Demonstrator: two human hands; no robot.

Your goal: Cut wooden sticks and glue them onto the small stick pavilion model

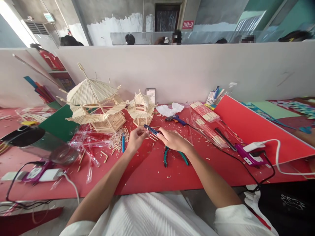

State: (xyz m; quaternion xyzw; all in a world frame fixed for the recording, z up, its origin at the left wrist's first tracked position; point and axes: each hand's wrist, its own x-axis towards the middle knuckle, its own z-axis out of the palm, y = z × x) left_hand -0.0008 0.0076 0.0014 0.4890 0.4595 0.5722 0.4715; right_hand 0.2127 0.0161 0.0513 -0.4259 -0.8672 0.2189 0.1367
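Observation:
In the head view, my right hand (171, 138) is closed around a dark blue tool that looks like a utility knife (152, 130). Its far end meets the fingertips of my left hand (137, 137), which pinch something small, perhaps a stick end; it is too small to make out. Under my right wrist lie pliers with green handles (183, 158), partly hidden. Several cut sticks (154, 137) rest on the red tabletop just beyond my hands. A small stick pavilion (140, 109) stands behind them, with a larger stick pavilion (97, 105) to its left.
A blue glue gun (178, 120) and bagged sticks (205, 112) lie to the right, near a leaning red board (261, 127). Power strips (251, 157) with cords flank both sides. On the left are a clear jar (59, 150), a blue pen (123, 142) and plastic wrappers (90, 141).

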